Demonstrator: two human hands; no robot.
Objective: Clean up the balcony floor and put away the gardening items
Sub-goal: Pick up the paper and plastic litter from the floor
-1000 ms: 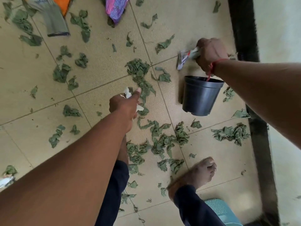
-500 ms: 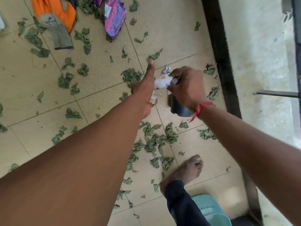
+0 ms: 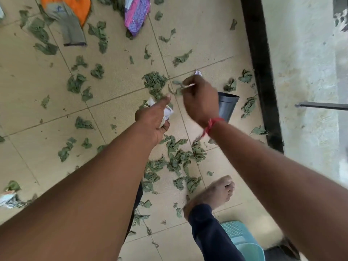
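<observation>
Torn green leaf scraps (image 3: pixel 178 159) litter the beige tiled floor (image 3: pixel 113 78). My left hand (image 3: pixel 154 119) grips a crumpled white paper wrapper (image 3: pixel 167 112) above the floor, thumb pointing up. My right hand (image 3: pixel 201 99), a red thread at its wrist, holds a thin white wrapper piece (image 3: pixel 188 86) pinched in curled fingers, with a bit of paper showing above the knuckles. A small black plastic pot (image 3: pixel 227 106) stands on the floor just behind my right hand, partly hidden by it.
An orange and grey gardening glove (image 3: pixel 69 17) and a purple packet (image 3: pixel 136 16) lie at the top. Crumpled paper (image 3: pixel 7 198) sits at the left edge. A black threshold strip (image 3: pixel 261 72) and a wall run along the right. My bare foot (image 3: pixel 212 194) and a teal stool (image 3: pixel 243 240) are below.
My right hand came from the floor by the pot towards my left hand, carrying the wrapper piece; now the two hands have drawn slightly apart. The view shifted, the pot staying on the floor.
</observation>
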